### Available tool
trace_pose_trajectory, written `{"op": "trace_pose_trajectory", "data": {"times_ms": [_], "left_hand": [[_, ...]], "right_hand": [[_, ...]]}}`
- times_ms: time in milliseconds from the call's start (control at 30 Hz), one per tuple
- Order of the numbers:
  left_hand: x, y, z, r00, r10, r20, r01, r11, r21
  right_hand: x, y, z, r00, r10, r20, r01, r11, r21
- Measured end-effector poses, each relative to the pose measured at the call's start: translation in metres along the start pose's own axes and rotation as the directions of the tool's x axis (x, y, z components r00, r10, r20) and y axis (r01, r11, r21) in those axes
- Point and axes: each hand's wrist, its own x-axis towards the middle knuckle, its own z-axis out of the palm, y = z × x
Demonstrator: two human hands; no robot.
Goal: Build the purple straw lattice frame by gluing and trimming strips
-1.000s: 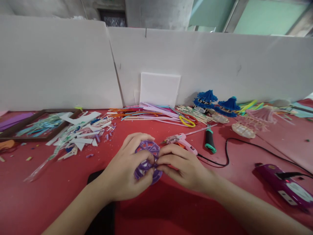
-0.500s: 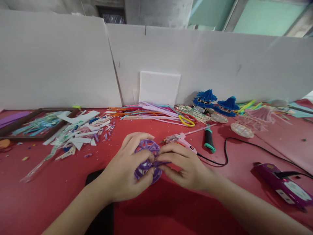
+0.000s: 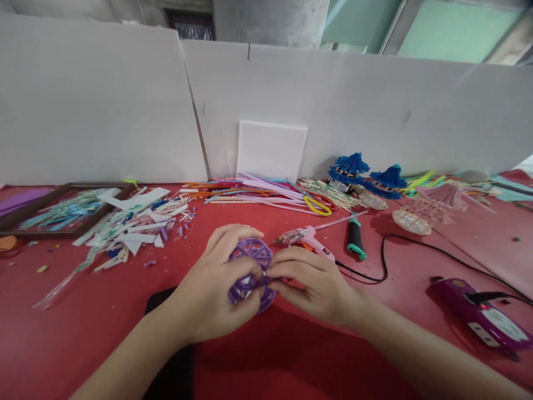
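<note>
A round purple openwork piece [image 3: 252, 251], built of thin strips like a small lattice ball, is gripped by my left hand [image 3: 219, 283] from the left. My left thumb and index finger pinch its right side. From the right, my right hand [image 3: 310, 283] closes its fingertips at the same spot, on what looks like a purple strip joined to the piece. The fingertips hide the exact contact. Just behind my right hand lies a pink glue gun [image 3: 312, 241] with a clear nozzle end. A black and teal-handled tool [image 3: 355, 239] is to its right.
White scraps [image 3: 139, 236] and a brown frame [image 3: 54, 236] lie left. Coloured sticks [image 3: 250, 191] and yellow-handled scissors [image 3: 318, 205] are at the back, near blue-roofed models [image 3: 350, 166]. A purple power strip [image 3: 478, 314] with a black cable [image 3: 383, 255] sits right. A dark flat object [image 3: 175, 366] is in front.
Both hands stay nearly in place on the purple piece. My right fingertips have shifted slightly, and the strip beneath them shows less than before.
</note>
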Motion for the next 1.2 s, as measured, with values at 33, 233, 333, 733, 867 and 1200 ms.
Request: {"op": "trace_pose_trajectory", "data": {"times_ms": [33, 233, 333, 733, 867, 1200], "left_hand": [[0.000, 0.000, 0.000, 1.000, 0.000, -0.001, 0.000, 1.000, -0.002], [-0.001, 0.002, -0.003, 1.000, 0.002, -0.011, -0.002, 1.000, -0.002], [-0.005, -0.001, -0.007, 0.998, 0.031, -0.059, -0.032, 0.999, -0.006], [-0.013, -0.010, -0.003, 0.937, 0.096, -0.334, -0.086, 0.995, 0.046], [-0.012, -0.003, 0.002, 0.967, 0.158, -0.199, -0.131, 0.982, 0.139], [-0.010, -0.001, 0.007, 0.967, 0.172, -0.187, -0.128, 0.966, 0.226]], "right_hand": [[0.000, 0.000, 0.000, 1.000, 0.009, -0.002, -0.009, 1.000, 0.006], [0.000, -0.002, -0.001, 0.999, 0.033, -0.011, -0.033, 0.999, 0.039], [0.001, -0.002, 0.000, 0.999, 0.046, -0.015, -0.045, 0.998, 0.035], [-0.001, -0.011, 0.012, 0.986, 0.101, -0.132, -0.098, 0.995, 0.030], [-0.002, -0.012, 0.014, 0.981, 0.102, -0.166, -0.103, 0.995, 0.005], [-0.003, -0.015, 0.013, 0.984, 0.109, -0.139, -0.107, 0.994, 0.020]]}}
